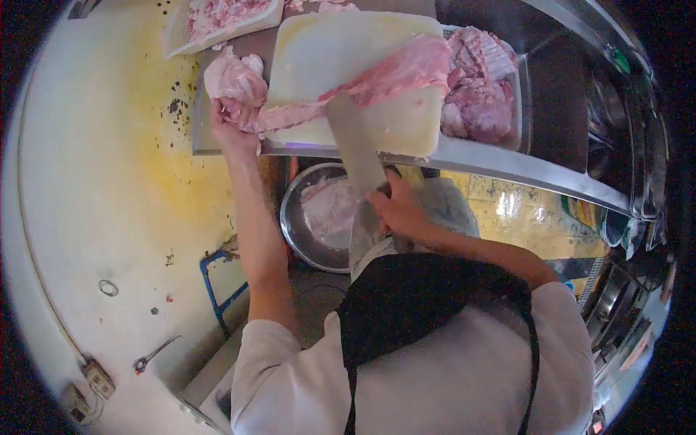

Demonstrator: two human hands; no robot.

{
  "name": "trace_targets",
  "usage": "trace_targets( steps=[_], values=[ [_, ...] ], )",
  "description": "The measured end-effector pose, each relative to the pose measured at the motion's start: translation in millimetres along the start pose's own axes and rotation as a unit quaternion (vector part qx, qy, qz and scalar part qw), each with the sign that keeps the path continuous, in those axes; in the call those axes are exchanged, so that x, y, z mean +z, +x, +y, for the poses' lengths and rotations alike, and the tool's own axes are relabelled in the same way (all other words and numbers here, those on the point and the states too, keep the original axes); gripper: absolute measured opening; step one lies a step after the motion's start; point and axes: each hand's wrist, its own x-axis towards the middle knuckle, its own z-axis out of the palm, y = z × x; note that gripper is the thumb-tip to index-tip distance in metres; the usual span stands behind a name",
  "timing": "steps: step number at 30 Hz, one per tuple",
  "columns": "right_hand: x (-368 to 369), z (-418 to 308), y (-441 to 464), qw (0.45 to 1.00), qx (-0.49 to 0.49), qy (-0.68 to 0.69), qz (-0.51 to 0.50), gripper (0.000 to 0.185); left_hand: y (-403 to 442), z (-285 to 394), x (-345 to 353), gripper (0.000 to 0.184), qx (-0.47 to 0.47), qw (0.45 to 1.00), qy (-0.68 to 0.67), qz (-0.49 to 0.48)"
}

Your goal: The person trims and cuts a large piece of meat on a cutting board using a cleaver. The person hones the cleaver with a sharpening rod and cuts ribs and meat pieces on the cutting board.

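My right hand (pixel 401 212) is closed round the handle of a cleaver (pixel 355 148). The broad blade points away from me over the near edge of a white cutting board (pixel 312 47), and its tip is at a long strip of raw meat (pixel 399 72). That strip lies slantwise across the board, thick at the far right and narrow at the left. At its narrow end, my left hand (pixel 230 132) grips the meat beyond the board's left edge; some of the fingers are hidden. Just past this hand rests a pale lump of raw meat (pixel 235 76).
Right of the board stands a tray of meat pieces (pixel 482 101). A white basket (pixel 225 32) with meat trimmings is at the far left. Below the metal counter's edge (pixel 507 163), a round metal basin (pixel 286 217) holds more meat. A wall (pixel 109 196) runs along the left.
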Motion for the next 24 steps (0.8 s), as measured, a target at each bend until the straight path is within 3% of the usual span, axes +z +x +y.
trace_targets(
  steps=[3,5,8,10,14,17,19,20,22,23,24],
  values=[
    [2.4,13.6,30.1,0.993,-0.100,-0.007,0.060,0.040,-6.0,-1.1,4.6,0.032,-0.002,0.999,0.019,0.033],
    [9.7,-12.2,43.1,0.994,-0.088,0.028,0.052,0.029,-6.5,-7.0,-1.7,0.035,0.000,0.999,0.011,0.044],
    [28.7,-8.3,99.9,0.994,-0.089,-0.002,0.069,0.030,-7.9,-6.2,-6.4,0.036,0.004,1.000,0.008,-0.006],
    [44.8,9.6,138.9,0.980,-0.153,-0.039,0.118,0.033,-10.6,-7.5,2.0,0.033,0.012,1.000,0.002,0.003],
    [47.4,39.0,108.8,0.933,-0.285,-0.145,0.164,0.042,-9.0,9.4,22.5,0.033,0.030,0.999,0.036,0.011],
    [17.4,35.9,49.6,0.974,-0.148,-0.161,0.051,0.045,17.8,39.3,17.8,0.035,0.083,0.992,0.083,0.045],
    [-5.5,37.9,39.1,0.965,-0.164,-0.204,0.028,0.044,10.5,68.4,51.5,0.034,0.145,0.984,0.076,0.070],
    [-17.5,35.2,35.1,0.958,-0.174,-0.226,0.019,0.043,14.1,76.6,54.6,0.032,0.151,0.985,0.080,0.032],
    [-39.5,9.5,14.0,0.987,-0.064,-0.148,-0.004,0.043,24.4,93.5,57.1,0.030,0.165,0.981,0.088,-0.043],
    [-47.3,4.1,6.1,0.994,-0.009,-0.105,-0.018,0.043,35.5,90.4,58.0,0.028,0.171,0.976,0.133,0.002],
    [-53.4,16.3,5.2,0.995,-0.040,-0.091,0.019,0.042,57.1,73.5,41.2,0.021,0.362,0.832,0.420,-0.025]
  ],
)
